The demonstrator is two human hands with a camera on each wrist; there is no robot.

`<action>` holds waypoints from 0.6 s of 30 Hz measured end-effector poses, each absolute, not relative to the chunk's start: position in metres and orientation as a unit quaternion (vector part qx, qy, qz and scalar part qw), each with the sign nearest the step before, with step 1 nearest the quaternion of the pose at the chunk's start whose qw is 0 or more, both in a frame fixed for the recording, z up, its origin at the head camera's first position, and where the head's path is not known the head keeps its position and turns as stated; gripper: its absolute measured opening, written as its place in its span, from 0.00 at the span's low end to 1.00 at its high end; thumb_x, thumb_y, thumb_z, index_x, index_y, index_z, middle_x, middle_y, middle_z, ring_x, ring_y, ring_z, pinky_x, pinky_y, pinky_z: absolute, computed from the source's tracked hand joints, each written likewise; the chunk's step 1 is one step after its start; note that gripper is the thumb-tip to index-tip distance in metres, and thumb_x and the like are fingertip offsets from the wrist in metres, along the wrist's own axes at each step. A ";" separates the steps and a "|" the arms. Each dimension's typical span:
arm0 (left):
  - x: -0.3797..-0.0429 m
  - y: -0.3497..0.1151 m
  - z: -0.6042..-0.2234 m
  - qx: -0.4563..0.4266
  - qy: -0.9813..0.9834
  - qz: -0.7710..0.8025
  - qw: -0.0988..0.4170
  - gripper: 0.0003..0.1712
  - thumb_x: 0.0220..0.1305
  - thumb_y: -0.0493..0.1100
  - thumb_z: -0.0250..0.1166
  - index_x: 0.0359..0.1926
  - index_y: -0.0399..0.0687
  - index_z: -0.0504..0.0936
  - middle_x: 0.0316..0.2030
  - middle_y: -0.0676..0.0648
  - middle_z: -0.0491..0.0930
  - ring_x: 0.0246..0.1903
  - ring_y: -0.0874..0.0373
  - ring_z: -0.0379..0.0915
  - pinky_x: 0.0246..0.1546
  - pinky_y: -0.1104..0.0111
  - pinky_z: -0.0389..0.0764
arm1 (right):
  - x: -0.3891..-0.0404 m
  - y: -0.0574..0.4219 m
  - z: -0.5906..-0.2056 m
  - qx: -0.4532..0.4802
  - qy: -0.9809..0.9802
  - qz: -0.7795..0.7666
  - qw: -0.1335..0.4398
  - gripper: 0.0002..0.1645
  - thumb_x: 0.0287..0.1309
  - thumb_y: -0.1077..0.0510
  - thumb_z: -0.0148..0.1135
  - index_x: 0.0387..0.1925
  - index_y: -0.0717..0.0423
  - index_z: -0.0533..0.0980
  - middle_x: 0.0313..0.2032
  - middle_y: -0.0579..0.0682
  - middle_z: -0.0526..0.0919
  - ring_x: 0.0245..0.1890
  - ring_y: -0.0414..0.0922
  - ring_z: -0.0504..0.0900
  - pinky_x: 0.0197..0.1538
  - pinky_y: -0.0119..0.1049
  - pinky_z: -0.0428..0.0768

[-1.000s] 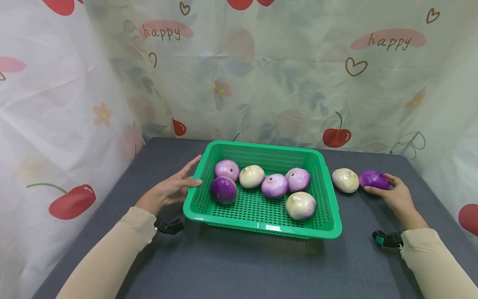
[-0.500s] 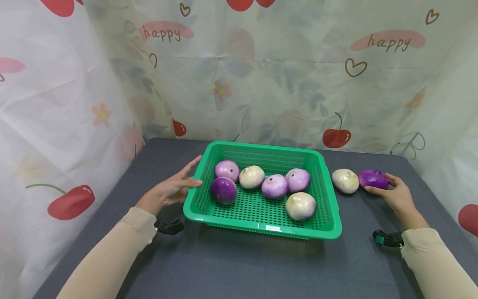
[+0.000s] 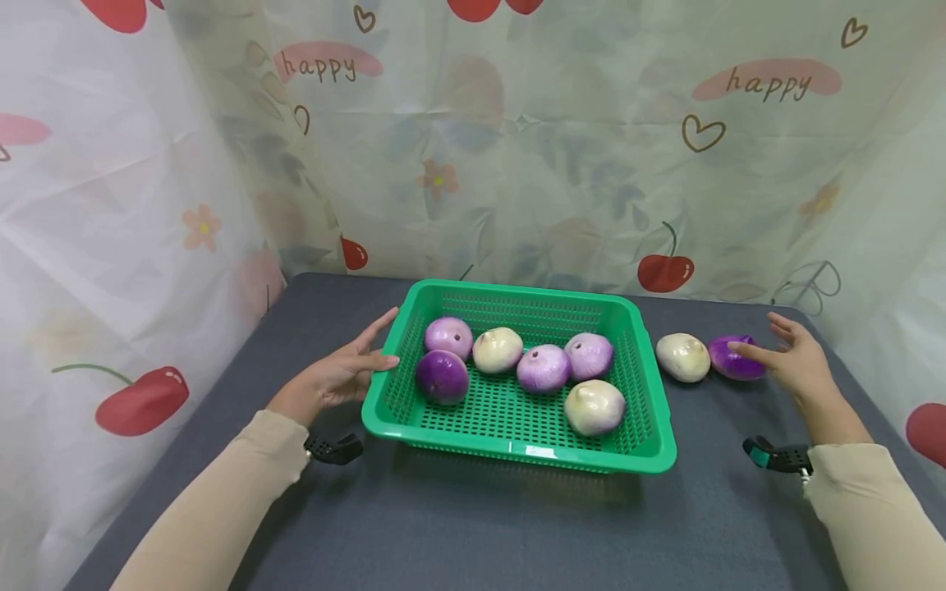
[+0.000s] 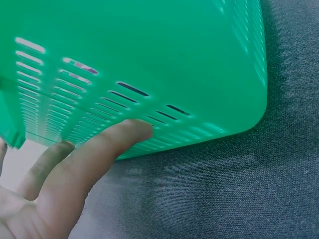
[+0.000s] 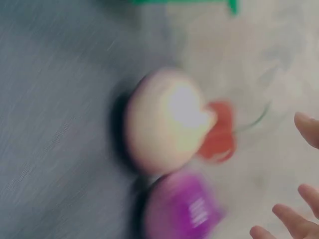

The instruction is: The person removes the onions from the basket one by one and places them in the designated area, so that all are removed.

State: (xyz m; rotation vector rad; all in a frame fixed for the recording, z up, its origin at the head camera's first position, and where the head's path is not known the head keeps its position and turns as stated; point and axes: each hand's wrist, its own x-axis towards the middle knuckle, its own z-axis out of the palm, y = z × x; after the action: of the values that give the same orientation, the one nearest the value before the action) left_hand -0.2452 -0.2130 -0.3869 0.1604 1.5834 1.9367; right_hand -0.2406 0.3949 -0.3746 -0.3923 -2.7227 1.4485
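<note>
A green plastic basket [image 3: 517, 447] sits mid-table holding several onions, among them a deep purple onion [image 3: 443, 377] and a whitish onion [image 3: 594, 407]. My left hand [image 3: 336, 376] touches the basket's left side. Its thumb lies at the rim and its fingers [image 4: 132, 130] rest straight against the slotted outer wall. Right of the basket, a pale onion [image 3: 683, 358] lies beside a shiny purple onion [image 3: 732, 358]. Over that purple onion's right side is my right hand [image 3: 801, 361], fingers spread and holding nothing. In the right wrist view it appears apart from the purple onion [image 5: 182, 209].
Dark grey cloth covers the table [image 3: 473, 533]. A printed curtain [image 3: 517, 197] hangs behind the table and along both sides. Black wrist bands [image 3: 334, 449] are worn on both wrists.
My right hand has let go of the shiny purple onion, rising and moving slightly right with its fingers spread. The onion has stayed on the table. My left hand and the basket have not moved.
</note>
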 end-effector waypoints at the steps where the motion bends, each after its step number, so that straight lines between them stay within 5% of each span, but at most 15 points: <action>1: -0.245 -0.213 -0.387 0.061 0.601 0.734 0.311 0.50 0.70 0.34 0.56 0.73 0.85 0.39 0.75 0.38 0.43 0.60 0.33 0.68 0.50 0.39 0.74 | -0.239 0.390 -0.367 -0.110 -0.872 0.476 0.022 0.60 0.58 0.38 0.63 0.77 0.49 0.38 0.76 0.61 0.36 0.73 0.66 0.38 0.68 0.67 0.49; 7: -0.244 -0.214 -0.385 0.064 0.605 0.731 0.308 0.51 0.69 0.35 0.57 0.73 0.85 0.39 0.75 0.38 0.42 0.63 0.30 0.63 0.51 0.38 0.74 | -0.221 0.345 -0.318 -0.006 -0.865 0.500 0.051 0.50 0.64 0.47 0.61 0.76 0.33 0.41 0.77 0.49 0.40 0.75 0.58 0.40 0.71 0.62 0.50; 10: -0.244 -0.214 -0.385 0.062 0.603 0.733 0.309 0.51 0.69 0.35 0.57 0.73 0.84 0.39 0.75 0.38 0.42 0.63 0.30 0.62 0.51 0.38 0.73 | -0.210 0.317 -0.301 0.040 -0.868 0.492 0.058 0.48 0.64 0.51 0.61 0.76 0.33 0.45 0.76 0.48 0.46 0.75 0.55 0.46 0.73 0.44 0.57; 14: -0.244 -0.214 -0.385 0.060 0.604 0.732 0.310 0.51 0.69 0.35 0.57 0.73 0.84 0.39 0.75 0.38 0.42 0.62 0.31 0.64 0.50 0.38 0.74 | -0.198 0.282 -0.292 0.103 -0.864 0.489 0.063 0.47 0.62 0.58 0.64 0.75 0.39 0.50 0.75 0.52 0.53 0.74 0.54 0.53 0.62 0.20 0.67; 18: -0.244 -0.213 -0.386 0.062 0.605 0.730 0.311 0.50 0.70 0.35 0.57 0.73 0.85 0.38 0.75 0.38 0.42 0.61 0.33 0.67 0.51 0.39 0.74 | -0.190 0.254 -0.297 0.144 -0.852 0.502 0.041 0.46 0.60 0.61 0.65 0.74 0.43 0.53 0.73 0.55 0.57 0.72 0.56 0.56 0.65 0.28 0.68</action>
State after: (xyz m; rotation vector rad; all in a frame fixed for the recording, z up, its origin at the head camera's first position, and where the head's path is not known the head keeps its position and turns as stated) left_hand -0.2443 -0.2130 -0.3856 0.1642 1.5981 1.9287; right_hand -0.1903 0.2544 -0.2968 0.4404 -2.6077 1.5371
